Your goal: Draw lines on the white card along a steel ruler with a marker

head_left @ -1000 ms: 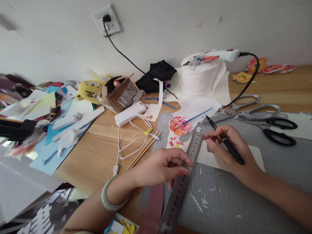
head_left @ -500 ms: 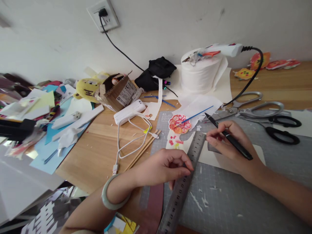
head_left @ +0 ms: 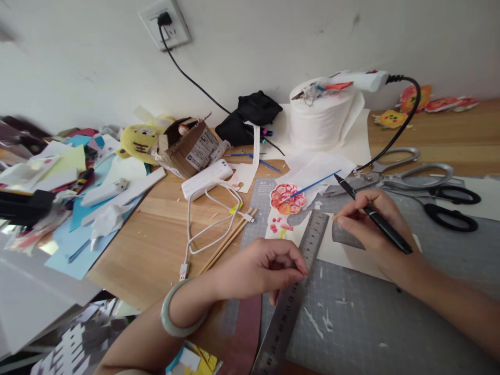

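A metal ruler (head_left: 291, 304) slants over the grey cutting mat (head_left: 363, 323), its upper end lying on a cream paper sheet (head_left: 332, 253). My left hand (head_left: 273, 265), with a pale bangle on the wrist, is closed at the ruler's middle, fingers curled over it. My right hand (head_left: 377, 224) grips a black pen (head_left: 385, 229), which points up and to the left. The thumb and forefinger of that hand come together above the paper, right of the ruler's end. Beyond the ruler lies a red and orange paper flower (head_left: 288, 199), crossed by a thin blue stick (head_left: 312, 186).
Scissors (head_left: 449, 208) lie at the right. A glue gun (head_left: 367, 82) rests on a tissue roll (head_left: 314, 120). A white power bank (head_left: 207, 178), its cable, wooden sticks (head_left: 224, 245) and a cardboard box (head_left: 187, 148) are left of the mat. Paper scraps (head_left: 318, 323) litter the mat.
My right hand has shifted slightly right with the pen, away from the ruler's end. My left hand and the ruler have hardly moved.
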Available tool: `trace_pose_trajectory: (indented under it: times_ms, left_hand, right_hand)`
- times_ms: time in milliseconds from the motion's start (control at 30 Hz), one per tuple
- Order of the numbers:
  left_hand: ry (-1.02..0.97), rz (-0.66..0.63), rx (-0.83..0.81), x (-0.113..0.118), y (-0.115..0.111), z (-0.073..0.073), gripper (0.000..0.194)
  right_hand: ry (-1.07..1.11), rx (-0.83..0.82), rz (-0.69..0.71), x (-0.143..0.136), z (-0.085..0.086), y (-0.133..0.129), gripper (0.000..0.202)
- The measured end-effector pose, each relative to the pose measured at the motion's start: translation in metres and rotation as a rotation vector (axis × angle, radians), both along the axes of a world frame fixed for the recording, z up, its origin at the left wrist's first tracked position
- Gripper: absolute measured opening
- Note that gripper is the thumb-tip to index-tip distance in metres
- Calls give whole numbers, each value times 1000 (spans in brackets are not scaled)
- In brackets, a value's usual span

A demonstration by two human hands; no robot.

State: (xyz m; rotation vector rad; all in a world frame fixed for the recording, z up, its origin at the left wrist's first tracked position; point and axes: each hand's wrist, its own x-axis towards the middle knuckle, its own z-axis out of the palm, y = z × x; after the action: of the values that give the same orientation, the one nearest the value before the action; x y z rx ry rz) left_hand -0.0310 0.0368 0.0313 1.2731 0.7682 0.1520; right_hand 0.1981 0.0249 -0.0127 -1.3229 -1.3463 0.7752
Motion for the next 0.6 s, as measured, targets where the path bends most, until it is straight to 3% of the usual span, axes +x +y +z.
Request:
trace_pose_trajectory:
  times_ms: [267, 600]
  left_hand:
    - [234, -122, 243, -2, 2, 6, 7]
    - [368, -187, 293, -7, 7, 7, 6]
  right_hand:
    - [7, -65, 49, -4, -1, -8, 11]
    - [-32, -156, 113, -8, -5, -13, 10]
